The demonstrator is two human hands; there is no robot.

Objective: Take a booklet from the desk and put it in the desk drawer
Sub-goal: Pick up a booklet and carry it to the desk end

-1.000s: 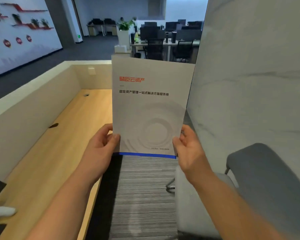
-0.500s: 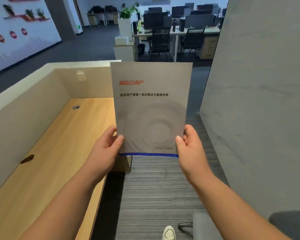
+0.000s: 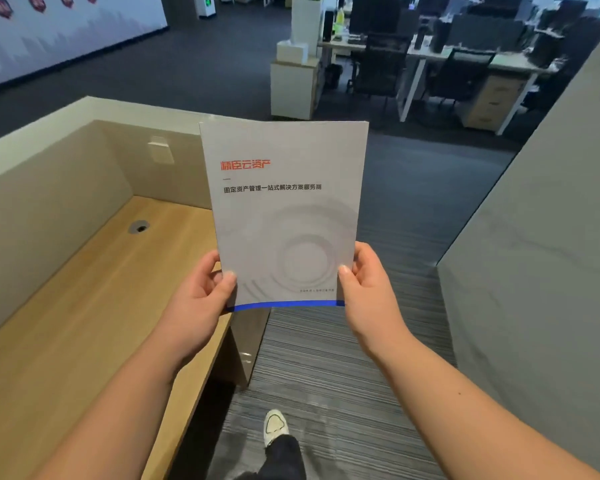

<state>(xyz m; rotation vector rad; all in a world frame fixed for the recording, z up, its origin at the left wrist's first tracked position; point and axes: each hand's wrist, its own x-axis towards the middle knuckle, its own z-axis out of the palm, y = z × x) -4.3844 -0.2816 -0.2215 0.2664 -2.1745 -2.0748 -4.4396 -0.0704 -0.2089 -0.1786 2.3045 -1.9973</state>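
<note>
A pale grey booklet (image 3: 284, 216) with red and black print and a blue strip along its bottom edge is held upright in front of me. My left hand (image 3: 201, 303) grips its lower left corner, thumb on the cover. My right hand (image 3: 368, 289) grips the lower right corner the same way. The booklet hangs in the air over the right end of the wooden desk (image 3: 77, 306). A desk cabinet (image 3: 246, 344) with a small metal fitting shows under the desk's end; I cannot tell whether any drawer is open.
Beige partition walls (image 3: 49, 202) close the desk at the back and left. A grey wall panel (image 3: 534, 271) stands on the right. Striped carpet (image 3: 326, 375) runs between them, with my white shoe (image 3: 274, 426) on it. Office desks and chairs (image 3: 430, 64) stand further away.
The view has moved forward along the desk and tipped down. The grey chair at the lower right has left the view, and my shoe now shows. Both hands hold the booklet as before.
</note>
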